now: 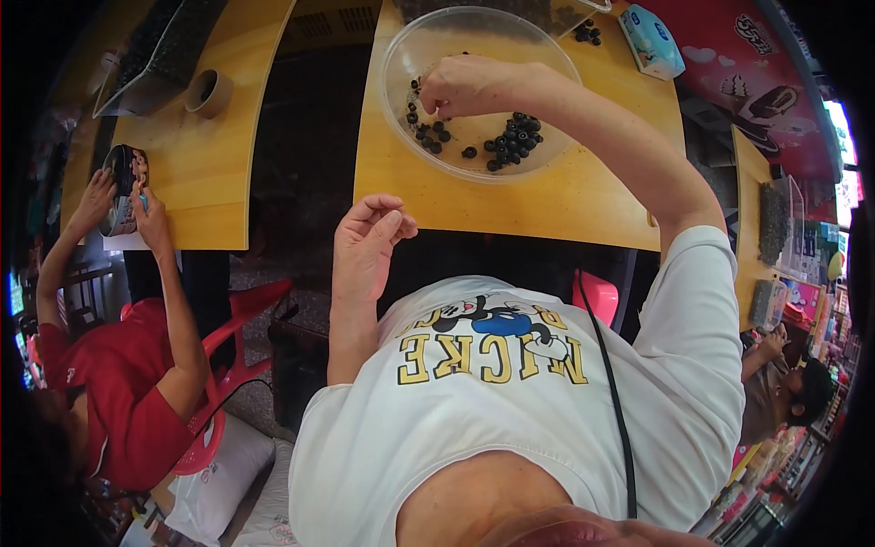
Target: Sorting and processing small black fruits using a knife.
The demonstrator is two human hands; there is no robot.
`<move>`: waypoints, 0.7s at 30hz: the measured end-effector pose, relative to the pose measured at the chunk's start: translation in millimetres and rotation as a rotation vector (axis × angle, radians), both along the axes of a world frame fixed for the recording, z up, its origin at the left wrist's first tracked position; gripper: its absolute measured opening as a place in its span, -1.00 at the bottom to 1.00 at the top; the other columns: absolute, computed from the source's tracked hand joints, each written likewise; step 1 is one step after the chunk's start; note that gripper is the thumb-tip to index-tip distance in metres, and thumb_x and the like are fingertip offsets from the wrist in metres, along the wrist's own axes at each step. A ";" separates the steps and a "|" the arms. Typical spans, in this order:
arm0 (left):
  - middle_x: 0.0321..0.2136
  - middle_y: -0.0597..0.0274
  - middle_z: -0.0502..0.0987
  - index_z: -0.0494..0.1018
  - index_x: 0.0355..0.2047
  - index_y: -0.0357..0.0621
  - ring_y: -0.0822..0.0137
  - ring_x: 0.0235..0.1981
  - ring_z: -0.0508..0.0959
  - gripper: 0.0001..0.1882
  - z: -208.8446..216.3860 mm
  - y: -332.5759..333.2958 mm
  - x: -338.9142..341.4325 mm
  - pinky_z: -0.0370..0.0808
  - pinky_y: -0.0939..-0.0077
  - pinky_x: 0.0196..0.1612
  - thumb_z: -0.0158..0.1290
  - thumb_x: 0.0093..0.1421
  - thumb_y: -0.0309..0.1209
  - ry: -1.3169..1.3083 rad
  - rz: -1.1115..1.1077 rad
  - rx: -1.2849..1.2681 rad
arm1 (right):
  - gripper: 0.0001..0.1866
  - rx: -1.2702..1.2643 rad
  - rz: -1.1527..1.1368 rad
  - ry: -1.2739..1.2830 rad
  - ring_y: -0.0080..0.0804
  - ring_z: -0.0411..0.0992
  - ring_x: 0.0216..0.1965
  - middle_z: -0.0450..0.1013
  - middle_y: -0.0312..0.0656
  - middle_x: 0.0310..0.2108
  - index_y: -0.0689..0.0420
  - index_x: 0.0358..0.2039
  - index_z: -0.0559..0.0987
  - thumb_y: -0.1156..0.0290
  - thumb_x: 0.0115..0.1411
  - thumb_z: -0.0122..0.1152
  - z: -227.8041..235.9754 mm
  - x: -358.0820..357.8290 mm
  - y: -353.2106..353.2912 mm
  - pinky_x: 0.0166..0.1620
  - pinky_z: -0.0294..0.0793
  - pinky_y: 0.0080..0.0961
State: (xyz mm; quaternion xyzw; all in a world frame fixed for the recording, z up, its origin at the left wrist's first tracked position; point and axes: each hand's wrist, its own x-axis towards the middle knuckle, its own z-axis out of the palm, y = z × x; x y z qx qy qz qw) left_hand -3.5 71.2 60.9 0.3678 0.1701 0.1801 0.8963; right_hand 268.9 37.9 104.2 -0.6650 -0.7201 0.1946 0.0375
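The right hand point(469, 85) bends over the bowl point(390, 87), and the tips of its fingers point(435, 102) are partly hidden, so it is not possible to say whether they hold one of the dark balls point(521, 137). At the left hand point(365, 246), anything between thumb and finger is too small to tell. The clear box point(497, 9) behind the bowl is cut by the upper edge. The head of the person in red point(137, 401) disappears in the dark rim.
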 end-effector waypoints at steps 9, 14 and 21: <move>-0.46 0.19 0.52 0.42 -0.28 -0.26 0.42 -0.41 0.53 -0.88 11.2 -4.4 12.2 0.46 0.55 -0.26 -0.01 0.14 -0.58 0.012 0.012 -0.001 | -0.90 -0.068 0.060 -0.146 -0.24 0.43 -0.35 0.43 -0.22 -0.42 0.17 -0.48 0.53 0.43 -0.03 0.16 -0.3 -8.7 -4.0 -0.29 0.42 -0.36; -0.45 0.18 0.52 0.42 -0.30 -0.28 0.41 -0.41 0.53 -0.88 18.2 -5.3 17.5 0.47 0.55 -0.26 0.01 0.11 -0.61 -0.035 0.105 0.052 | -0.88 0.144 -0.025 0.093 -0.27 0.42 -0.38 0.41 -0.23 -0.43 0.15 -0.45 0.55 0.42 -0.03 0.19 11.5 -7.7 -20.5 -0.29 0.41 -0.40; -0.34 0.08 0.54 0.45 -0.26 -0.34 0.37 -0.33 0.55 -0.81 42.0 -22.1 48.8 0.51 0.53 -0.21 0.06 0.07 -0.65 -0.137 0.317 0.224 | -0.79 0.518 -0.130 0.358 -0.43 0.45 -0.39 0.45 -0.27 -0.42 0.12 -0.39 0.58 0.37 -0.08 0.33 57.1 -43.2 -68.4 -0.42 0.43 -0.58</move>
